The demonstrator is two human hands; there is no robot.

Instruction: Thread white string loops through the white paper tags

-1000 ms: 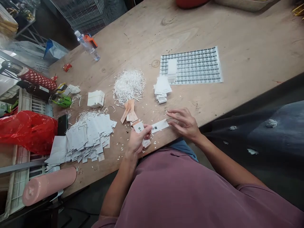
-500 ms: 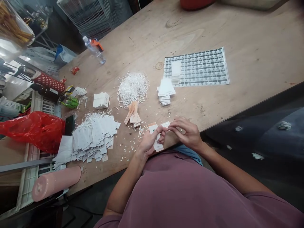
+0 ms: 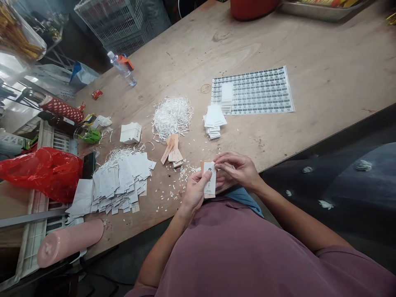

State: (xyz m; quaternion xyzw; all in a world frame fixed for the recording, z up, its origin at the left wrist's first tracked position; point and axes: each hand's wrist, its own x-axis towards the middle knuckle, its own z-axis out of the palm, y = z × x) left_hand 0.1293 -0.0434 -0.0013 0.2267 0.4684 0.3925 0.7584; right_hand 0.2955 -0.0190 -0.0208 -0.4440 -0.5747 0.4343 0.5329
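My left hand point(image 3: 195, 190) is closed round a white hang tag point(image 3: 210, 183) with dark print, its thumb lying across the front. Behind it shows the edge of an orange tag point(image 3: 202, 166). At the white tag's upper right corner, the fingertips of my right hand point(image 3: 236, 168) are pinched together. Orange tags point(image 3: 174, 152) lie in a small pile just beyond the hands, against a heap of white strings point(image 3: 172, 117). Stacked white cards point(image 3: 214, 117) rest farther off, partly beside a printed label sheet point(image 3: 261, 93).
Many strung white tags point(image 3: 123, 179) are heaped at left, near a pink bottle point(image 3: 71, 242) and a red plastic bag point(image 3: 43, 171). A block of white cards point(image 3: 130, 133) and a water bottle point(image 3: 122, 68) stand farther back. Small white bits litter the table point(image 3: 173, 181).
The white tag now stands upright, facing me, in front of the orange one in my left hand. My right hand has shifted slightly left to its top corner. The whole view has tilted a little.
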